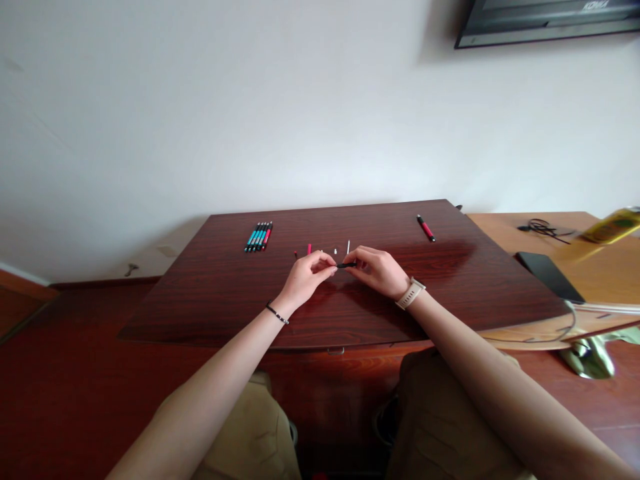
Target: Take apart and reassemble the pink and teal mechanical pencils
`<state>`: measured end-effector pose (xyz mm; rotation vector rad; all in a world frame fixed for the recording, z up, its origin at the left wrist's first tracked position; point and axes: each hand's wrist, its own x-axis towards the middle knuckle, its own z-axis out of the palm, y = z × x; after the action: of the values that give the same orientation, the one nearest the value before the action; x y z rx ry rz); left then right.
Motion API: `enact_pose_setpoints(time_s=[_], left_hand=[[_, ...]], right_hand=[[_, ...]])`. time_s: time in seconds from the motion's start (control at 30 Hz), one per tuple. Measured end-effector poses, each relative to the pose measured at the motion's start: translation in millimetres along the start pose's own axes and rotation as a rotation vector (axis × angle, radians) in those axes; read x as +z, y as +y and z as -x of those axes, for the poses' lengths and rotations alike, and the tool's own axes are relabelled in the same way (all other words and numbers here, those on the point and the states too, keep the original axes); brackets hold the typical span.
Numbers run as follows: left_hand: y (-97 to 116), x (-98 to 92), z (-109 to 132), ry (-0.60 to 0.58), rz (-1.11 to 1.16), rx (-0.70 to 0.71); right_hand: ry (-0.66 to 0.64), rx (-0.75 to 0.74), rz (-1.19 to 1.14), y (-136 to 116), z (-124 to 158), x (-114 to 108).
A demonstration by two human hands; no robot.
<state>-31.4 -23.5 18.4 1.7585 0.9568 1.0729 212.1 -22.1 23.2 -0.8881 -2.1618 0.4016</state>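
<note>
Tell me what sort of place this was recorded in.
Probably a home or office room: a dark wood-grain desk stands by a white wall, with a screen high on the right.

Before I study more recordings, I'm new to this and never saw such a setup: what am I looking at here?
No machine here, just a person's left hand and right hand, both bare, seen by one camera worn on the head, looking forward and down. They nearly meet over a dark table, both holding a small black piece in a fingertip grip. Just beyond them lie a red tube, a small white piece and a slim white rod. Toward the table's left, teal pens and a red pen lie in a row; toward the right, a red-and-black pen lies alone.
</note>
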Motion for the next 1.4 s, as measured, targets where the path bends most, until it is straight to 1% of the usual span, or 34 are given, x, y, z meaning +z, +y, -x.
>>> enact_pose_setpoints(time_s=[0.27, 0.4, 0.7, 0.9, 1.07, 1.27, 1.4], left_hand=[[-3.6, -0.1, 0.5, -0.003, -0.089, 0.040], [-5.7, -0.1, 0.4, -0.002, -0.098, 0.041], [-1.6, 1.8, 1.6, -0.027, -0.011, -0.004], [-1.8, 3.2, 1.4, -0.023, 0.060, -0.032], [-0.9, 2.8, 0.3, -0.007, -0.015, 0.011], [-0.5, 2.0, 0.5, 0.008, -0.079, 0.050], [-2.5, 1.8, 0.5, 0.023, -0.081, 0.051]], right_hand=[[-0.009, -0.010, 0.020, 0.0, 0.3, 1.0], [-0.002, -0.020, 0.022, -0.8, 0.1, 1.2], [0.010, -0.039, 0.035, -4.3, 0.1, -0.8], [0.003, 0.003, 0.016, -4.3, 0.4, -1.3], [-0.008, 0.018, 0.018, -3.3, 0.2, -0.3], [-0.038, 0.084, 0.037, -3.8, -0.3, 1.3], [-0.007, 0.048, 0.005, -2.7, -0.2, 2.1]])
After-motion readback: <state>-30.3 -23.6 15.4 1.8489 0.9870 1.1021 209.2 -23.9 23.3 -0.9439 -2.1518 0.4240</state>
